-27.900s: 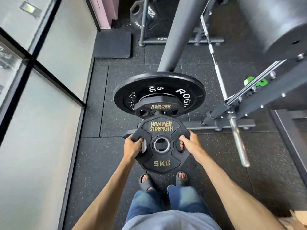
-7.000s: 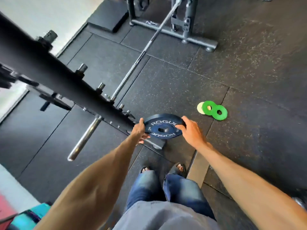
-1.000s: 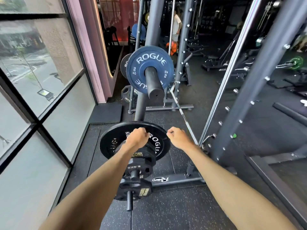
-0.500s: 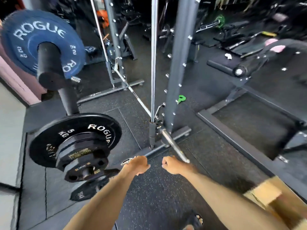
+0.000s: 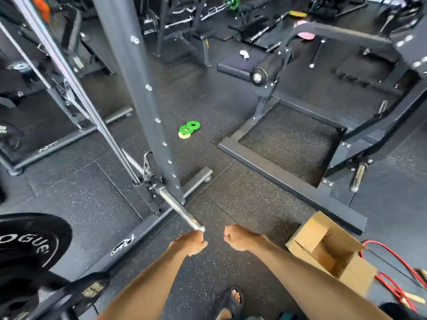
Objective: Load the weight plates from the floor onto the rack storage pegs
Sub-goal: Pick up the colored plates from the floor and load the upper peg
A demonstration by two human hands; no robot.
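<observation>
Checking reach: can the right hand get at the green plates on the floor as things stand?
Probably not from here: the green plates lie well ahead on the floor, beside the upright. Nothing blocks the right hand, though; a step and a bend should do.

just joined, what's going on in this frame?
A person is racking gym plates and holds nothing right now: the left hand and right hand are both curled and empty, held out in front. A large black ROGUE weight plate is already stored at lower left. Two small green disc plates, overlapping a pale yellow disc, lie on the black rubber floor beyond the grey rack upright, not yet picked up.
</observation>
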